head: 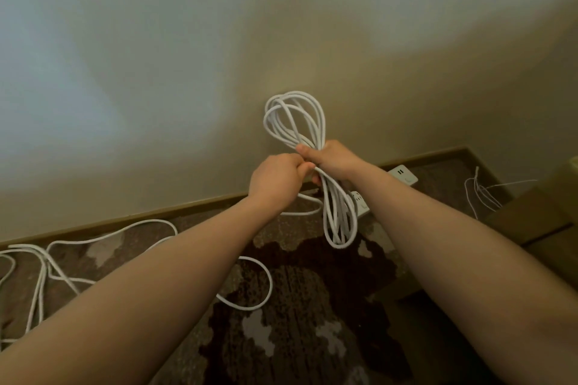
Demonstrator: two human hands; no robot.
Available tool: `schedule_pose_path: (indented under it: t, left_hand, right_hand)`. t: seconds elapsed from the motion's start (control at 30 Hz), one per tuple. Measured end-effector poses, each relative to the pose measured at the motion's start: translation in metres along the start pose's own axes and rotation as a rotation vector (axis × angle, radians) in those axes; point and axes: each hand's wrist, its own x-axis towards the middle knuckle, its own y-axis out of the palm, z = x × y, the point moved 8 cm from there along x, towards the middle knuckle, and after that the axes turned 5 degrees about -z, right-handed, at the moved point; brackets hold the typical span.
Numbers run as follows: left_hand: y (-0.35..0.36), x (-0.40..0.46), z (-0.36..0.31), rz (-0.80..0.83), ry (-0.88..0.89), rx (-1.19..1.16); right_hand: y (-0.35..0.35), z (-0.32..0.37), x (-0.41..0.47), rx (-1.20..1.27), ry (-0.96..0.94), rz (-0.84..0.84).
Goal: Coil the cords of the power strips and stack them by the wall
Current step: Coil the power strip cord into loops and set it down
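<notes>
Right hand clamped round middle of coil, pinching loops at waist so none slip; loops fan above fist, hang below. Left hand closed on loose cord, touching right hand, likely feeding next turn or wrapping waist. Coil held up in front of wall, clear of carpet, probably so slack trails free. Strips on floor by baseboard, partly hidden behind right arm. More cords sprawled left, uncoiled.
</notes>
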Motion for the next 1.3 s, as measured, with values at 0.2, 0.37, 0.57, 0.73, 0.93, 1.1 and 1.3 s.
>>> schedule_pose_path:
  t: [0.2, 0.37, 0.57, 0.73, 0.93, 1.1, 1.3]
  left_hand:
    - [-0.012, 0.005, 0.009, -0.106, -0.041, 0.084]
    - [-0.011, 0.010, 0.017, -0.065, -0.014, 0.022]
    - [-0.016, 0.007, 0.051, 0.145, -0.023, -0.092]
    - [-0.034, 0.007, 0.062, 0.069, -0.051, -0.165]
    - [-0.033, 0.007, 0.059, 0.032, -0.055, -0.191]
    - [-0.029, -0.006, 0.071, 0.183, -0.023, -0.231]
    - [-0.049, 0.000, 0.092, -0.036, -0.260, -0.478]
  right_hand:
    - [0.003, 0.003, -0.001, 0.117, 0.010, 0.036]
    - [0.010, 0.003, -0.001, 0.085, -0.013, 0.033]
    - [-0.009, -0.004, 0.005, 0.121, 0.026, -0.125]
    - [0.008, -0.002, 0.001, -0.081, -0.031, 0.075]
    - [0.001, -0.003, 0.006, -0.235, -0.052, 0.024]
    - [-0.023, -0.007, 0.009, -0.302, -0.017, -0.223]
    - [-0.034, -0.006, 0.006, -0.287, 0.003, -0.309]
